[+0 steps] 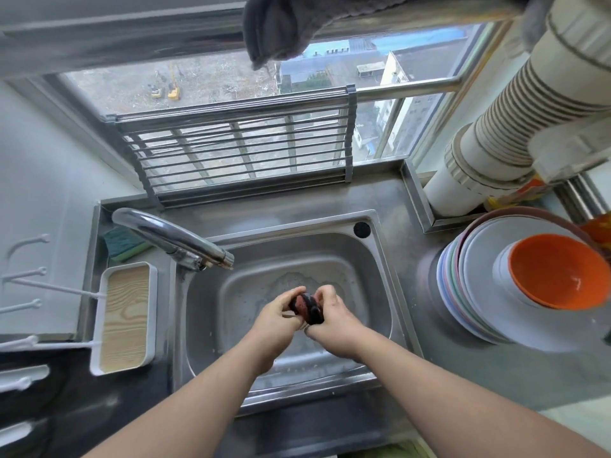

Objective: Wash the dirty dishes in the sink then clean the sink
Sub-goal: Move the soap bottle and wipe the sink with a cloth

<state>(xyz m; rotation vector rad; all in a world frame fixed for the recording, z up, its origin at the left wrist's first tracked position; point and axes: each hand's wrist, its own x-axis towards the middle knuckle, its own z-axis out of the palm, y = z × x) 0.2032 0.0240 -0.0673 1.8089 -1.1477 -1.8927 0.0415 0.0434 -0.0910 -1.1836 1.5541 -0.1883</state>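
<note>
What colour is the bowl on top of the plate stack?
Orange bowl, seen in the head view.

Window (pixel 211 81): far, wide, metal-framed; daylight comes through; bare ground, yellow diggers and buildings lie far below.
Rack (pixel 238 150): metal bars, leaning upright against the window at the desk's far edge.
Cloth (pixel 281 28): grey, hanging from the top of the window frame.
Pipe (pixel 515 127): white, ribbed, far right, slanting down to the corner.
Wall (pixel 39 160): left, pale, with white hooks (pixel 26 276).
Desk (pixel 463 352): steel, grey, wet-looking, on the right.
Tray (pixel 124 317): white-rimmed, wood-grain base, near left.
</note>
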